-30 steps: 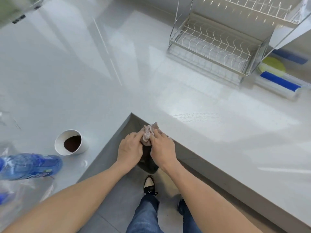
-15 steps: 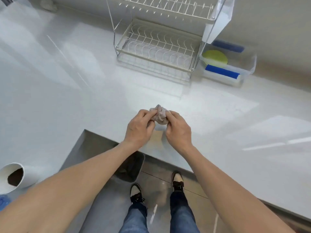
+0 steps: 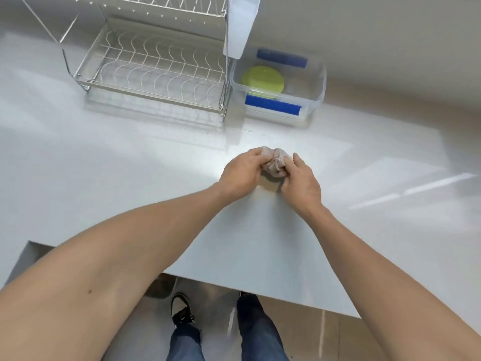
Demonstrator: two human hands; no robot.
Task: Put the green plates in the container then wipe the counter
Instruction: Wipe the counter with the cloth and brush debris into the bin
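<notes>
1. White, glossy counter [image 3: 130, 178] across most of the view, pale wall behind; grey floor, two dark shoes and blue jeans below the near edge.
2. At the back, an empty two-tier chrome wire dish rack [image 3: 156, 71], no plates in its slots.
3. Just right of the rack, a clear rectangular plastic container [image 3: 316, 84] with blue clips on its near and far sides — standing on the counter, uncovered.
4. Inside that container, lying flat, round lime-green plates [image 3: 263, 80]; probably a stack, though only the top disc and a thin edge beneath can be made out.
5. Mid-counter, in front of the container, a small crumpled pinkish-grey cloth [image 3: 275, 162], bunched into a wad between both hands.
6. Left hand [image 3: 240, 175]: fingers curled round the left side of the wad, gripping it.
7. Right hand [image 3: 299, 181]: fingertips pinching the right side of the wad, thumb hidden underneath.
8. Cannot tell whether the cloth touches the counter or sits just above it.
9. Judged from the layout: first half done — plates in the container, rack bare.
10. Second half barely begun, if at all: cloth balled up, not spread flat, no wipe marks to be read on the sheen.
11. Left to do, likely: press the cloth down and sweep across the counter, including the area in front of the rack.
</notes>
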